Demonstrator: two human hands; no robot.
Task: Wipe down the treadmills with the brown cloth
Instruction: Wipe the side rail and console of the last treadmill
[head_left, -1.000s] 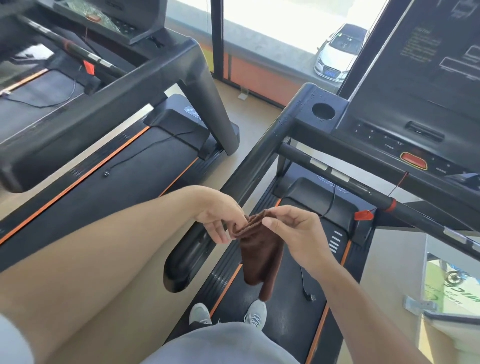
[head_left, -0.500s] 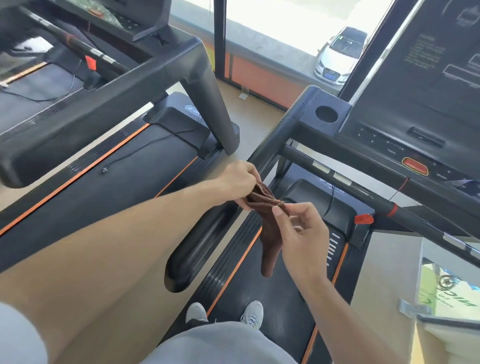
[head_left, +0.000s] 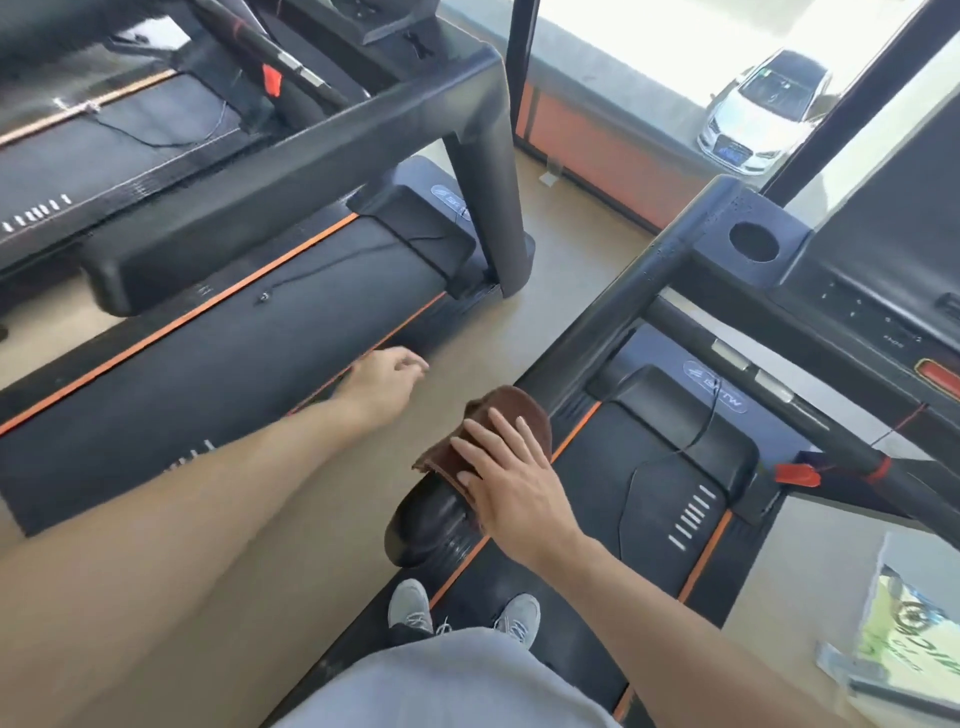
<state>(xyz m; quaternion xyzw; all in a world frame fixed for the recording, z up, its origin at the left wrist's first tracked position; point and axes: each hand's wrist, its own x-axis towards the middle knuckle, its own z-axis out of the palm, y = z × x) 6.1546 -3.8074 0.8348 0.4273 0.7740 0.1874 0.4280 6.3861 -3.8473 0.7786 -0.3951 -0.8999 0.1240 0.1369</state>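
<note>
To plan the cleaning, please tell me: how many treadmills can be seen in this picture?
3. One is under the person's feet, its handrail beneath the brown cloth. A second lies to the left. A third is at far left. More may be outside the view.

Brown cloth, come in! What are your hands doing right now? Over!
Right hand flat, pressing brown cloth onto handrail. Left hand open, free, holding nothing. Nothing in the way along the rail.
</note>
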